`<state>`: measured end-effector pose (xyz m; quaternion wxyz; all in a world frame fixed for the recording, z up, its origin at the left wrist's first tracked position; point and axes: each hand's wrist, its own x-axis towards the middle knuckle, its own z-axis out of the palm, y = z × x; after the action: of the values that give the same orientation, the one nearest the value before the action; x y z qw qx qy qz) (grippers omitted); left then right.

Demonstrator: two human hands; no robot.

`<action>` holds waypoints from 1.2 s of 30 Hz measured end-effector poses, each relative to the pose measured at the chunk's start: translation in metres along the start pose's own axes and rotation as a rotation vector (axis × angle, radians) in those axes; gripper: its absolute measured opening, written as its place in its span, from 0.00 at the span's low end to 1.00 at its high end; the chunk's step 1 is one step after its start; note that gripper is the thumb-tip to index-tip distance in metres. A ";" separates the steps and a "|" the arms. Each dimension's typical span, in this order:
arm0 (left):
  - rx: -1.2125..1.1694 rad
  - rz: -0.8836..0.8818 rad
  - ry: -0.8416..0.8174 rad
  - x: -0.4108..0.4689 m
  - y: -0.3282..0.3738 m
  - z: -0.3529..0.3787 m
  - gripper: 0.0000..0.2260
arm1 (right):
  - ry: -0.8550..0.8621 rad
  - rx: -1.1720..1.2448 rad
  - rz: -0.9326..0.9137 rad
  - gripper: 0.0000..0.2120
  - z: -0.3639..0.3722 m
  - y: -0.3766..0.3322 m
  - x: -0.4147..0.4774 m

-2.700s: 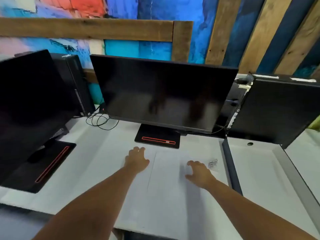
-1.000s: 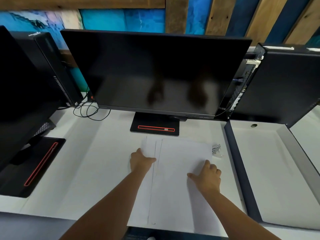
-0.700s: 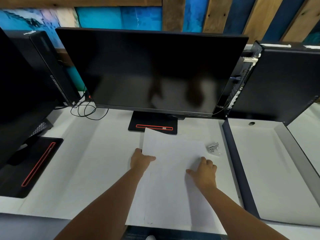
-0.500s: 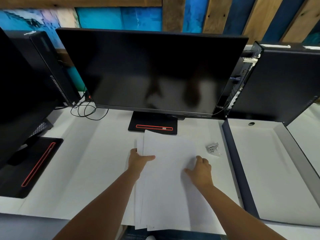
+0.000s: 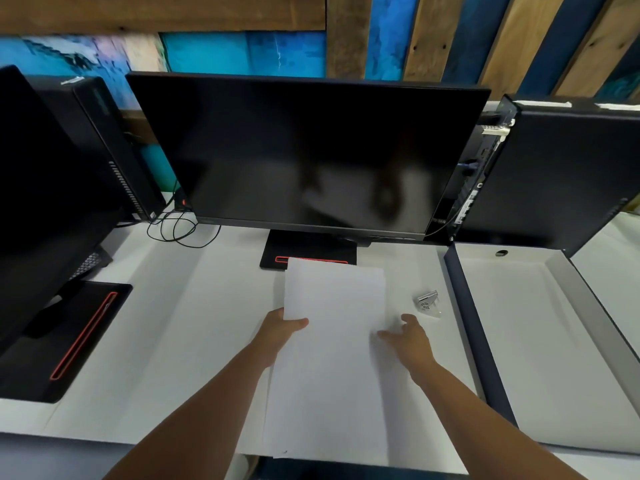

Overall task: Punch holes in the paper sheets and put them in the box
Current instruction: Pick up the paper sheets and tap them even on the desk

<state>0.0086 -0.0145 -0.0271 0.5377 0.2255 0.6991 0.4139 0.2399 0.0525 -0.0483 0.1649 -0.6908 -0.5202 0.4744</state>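
A stack of white paper sheets lies lengthwise on the white desk, its far end lifted over the monitor foot. My left hand grips the stack's left edge, thumb on top. My right hand sits at the stack's right edge with fingers spread, touching the paper but not gripping it. A small metal hole punch lies on the desk just beyond my right hand. The open box, dark outside and white inside, stands at the right with nothing in it.
A black monitor on a foot with a red stripe stands right behind the paper. A second monitor and its base are at the left, with cables. The box's raised lid is at the right.
The spread sheets were gathered into one narrower stack. My left hand took hold of the left edge and lifted the far end, and my right hand slid to the right edge.
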 end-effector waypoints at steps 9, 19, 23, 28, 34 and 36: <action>-0.211 0.082 -0.072 -0.012 0.024 -0.009 0.12 | -0.403 0.532 -0.076 0.10 -0.035 -0.035 -0.020; -0.275 0.500 -0.018 -0.038 0.116 0.003 0.12 | -0.127 0.703 -0.513 0.11 -0.062 -0.110 -0.046; -0.254 0.520 -0.020 -0.039 0.115 0.001 0.22 | -0.090 0.689 -0.511 0.10 -0.063 -0.111 -0.045; -0.249 0.439 -0.032 -0.035 0.102 0.002 0.17 | -0.104 0.613 -0.478 0.11 -0.058 -0.101 -0.042; -0.278 0.429 0.000 -0.031 0.098 0.004 0.22 | -0.096 0.629 -0.460 0.08 -0.058 -0.104 -0.040; -0.268 0.418 0.011 -0.029 0.095 0.005 0.22 | -0.110 0.638 -0.462 0.10 -0.057 -0.104 -0.042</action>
<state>0.0105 0.0181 0.0672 0.4617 0.2897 0.5790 0.6064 0.2284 0.0734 0.0757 0.4454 -0.4430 -0.4966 0.5989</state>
